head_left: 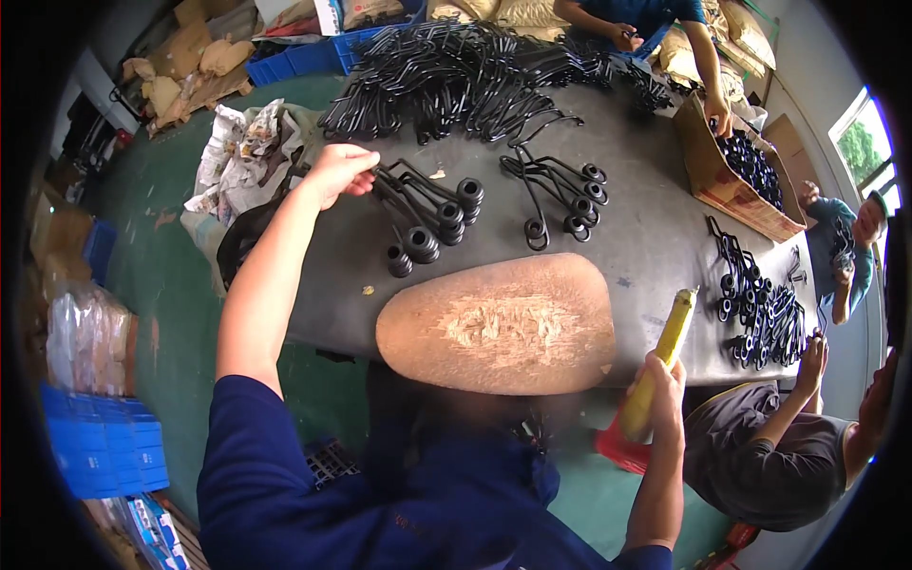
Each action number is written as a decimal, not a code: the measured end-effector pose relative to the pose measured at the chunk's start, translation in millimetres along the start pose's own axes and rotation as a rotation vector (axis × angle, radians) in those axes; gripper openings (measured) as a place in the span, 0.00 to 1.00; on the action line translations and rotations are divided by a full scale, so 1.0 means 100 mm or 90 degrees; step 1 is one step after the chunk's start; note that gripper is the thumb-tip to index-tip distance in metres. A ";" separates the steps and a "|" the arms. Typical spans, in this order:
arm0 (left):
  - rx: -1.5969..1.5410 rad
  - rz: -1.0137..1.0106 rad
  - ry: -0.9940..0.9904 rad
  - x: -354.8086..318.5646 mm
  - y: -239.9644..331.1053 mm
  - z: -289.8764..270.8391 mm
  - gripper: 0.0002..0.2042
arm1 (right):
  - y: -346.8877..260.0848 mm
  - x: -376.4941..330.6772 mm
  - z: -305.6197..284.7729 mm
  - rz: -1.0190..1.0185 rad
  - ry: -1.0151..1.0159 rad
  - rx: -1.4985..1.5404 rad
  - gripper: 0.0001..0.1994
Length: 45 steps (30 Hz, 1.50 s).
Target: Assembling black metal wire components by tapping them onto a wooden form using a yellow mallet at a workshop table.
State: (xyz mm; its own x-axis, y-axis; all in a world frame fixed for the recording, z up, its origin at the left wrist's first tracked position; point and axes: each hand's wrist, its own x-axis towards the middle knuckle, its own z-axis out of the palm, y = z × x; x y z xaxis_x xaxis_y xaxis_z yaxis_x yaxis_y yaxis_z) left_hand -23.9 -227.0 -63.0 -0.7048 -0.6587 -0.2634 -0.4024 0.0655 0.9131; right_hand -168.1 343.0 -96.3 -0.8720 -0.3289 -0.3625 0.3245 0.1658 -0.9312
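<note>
Black rods, thin, bent (coiled thickly at one end), glossy

A dark grey worktable spans the middle of the frame. A tangled heap of black bent rods covers its top centre; below lie a left cluster of coil-ended rods and a right cluster. A rounded wooden board, its middle splintered, sits at lower centre, a cardboard box at upper right, and looped black rods at right.
</note>
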 end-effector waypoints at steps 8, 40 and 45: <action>0.508 0.307 0.144 0.34 0.37 0.20 0.12 | -0.04 0.09 -0.04 0.100 0.015 0.072 0.12; 0.111 0.509 -0.280 -1.85 1.00 2.22 0.03 | -0.31 -0.60 0.26 -0.092 -0.082 -0.042 0.17; 0.105 0.567 -0.200 -1.90 0.88 2.22 0.03 | -1.12 -1.42 0.63 -0.351 0.023 0.067 0.23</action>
State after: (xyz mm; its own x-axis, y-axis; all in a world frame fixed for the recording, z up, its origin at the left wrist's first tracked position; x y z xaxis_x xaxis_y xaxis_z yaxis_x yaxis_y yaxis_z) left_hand -54.9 70.7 -1.9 -0.9065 -0.0860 0.4133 0.2968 0.5663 0.7689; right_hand -57.3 312.3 56.8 -0.9343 -0.3087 0.1783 -0.1493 -0.1152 -0.9821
